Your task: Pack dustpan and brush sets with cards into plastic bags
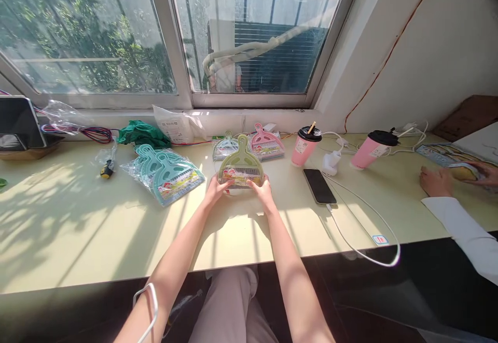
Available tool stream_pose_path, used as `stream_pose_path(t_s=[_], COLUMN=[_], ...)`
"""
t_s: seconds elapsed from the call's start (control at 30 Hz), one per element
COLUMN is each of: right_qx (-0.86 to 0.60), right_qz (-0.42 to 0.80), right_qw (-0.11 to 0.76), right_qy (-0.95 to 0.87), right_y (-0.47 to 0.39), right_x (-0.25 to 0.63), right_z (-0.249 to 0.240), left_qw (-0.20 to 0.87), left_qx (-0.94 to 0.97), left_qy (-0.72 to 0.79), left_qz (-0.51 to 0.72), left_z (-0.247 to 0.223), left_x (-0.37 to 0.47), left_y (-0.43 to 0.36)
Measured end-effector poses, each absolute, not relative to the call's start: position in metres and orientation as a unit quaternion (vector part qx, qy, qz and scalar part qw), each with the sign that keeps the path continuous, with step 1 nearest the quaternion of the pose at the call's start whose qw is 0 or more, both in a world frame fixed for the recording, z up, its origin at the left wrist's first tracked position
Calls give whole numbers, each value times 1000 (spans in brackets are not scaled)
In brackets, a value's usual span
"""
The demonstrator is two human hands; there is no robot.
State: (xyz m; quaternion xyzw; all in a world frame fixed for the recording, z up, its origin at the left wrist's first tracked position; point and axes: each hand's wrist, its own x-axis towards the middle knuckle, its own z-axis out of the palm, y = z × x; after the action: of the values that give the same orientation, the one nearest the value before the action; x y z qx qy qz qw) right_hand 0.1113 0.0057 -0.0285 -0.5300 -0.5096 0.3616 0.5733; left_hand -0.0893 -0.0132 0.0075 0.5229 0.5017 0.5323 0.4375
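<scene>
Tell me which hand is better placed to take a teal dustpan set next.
Likely the left hand: it holds the left edge of the olive-green dustpan set, nearest the teal dustpan sets, though it must first let go. The right hand holds the opposite edge, farther away.

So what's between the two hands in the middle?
The head view shows a green dustpan set between the left hand and the right hand; both hold it.
</scene>
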Motion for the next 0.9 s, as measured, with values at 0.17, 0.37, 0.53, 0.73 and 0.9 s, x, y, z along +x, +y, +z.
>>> stream_pose_path(t_s=[0.17,0.37,0.53,0.73,0.9], right_qx=[-586,-572,-480,-463,-465], right_qz=[358,402,522,548,527], right_qw=[556,550,550,548,523], right_qy=[-469,-458,-442,-430,-483], right_y=[13,8,-7,-9,-6], right_x=[107,106,103,102,99], right_z=[-37,-28,-17,-21,-22], left_qw=[424,392,437,329,111], left_qx=[514,497,378,250,308], left_qy=[515,551,541,589,819], left_qz=[539,544,612,695,471], left_z=[6,7,20,46,50], left_x=[-85,-82,-84,-164,-250], left_y=[-16,-21,-29,-55,-95])
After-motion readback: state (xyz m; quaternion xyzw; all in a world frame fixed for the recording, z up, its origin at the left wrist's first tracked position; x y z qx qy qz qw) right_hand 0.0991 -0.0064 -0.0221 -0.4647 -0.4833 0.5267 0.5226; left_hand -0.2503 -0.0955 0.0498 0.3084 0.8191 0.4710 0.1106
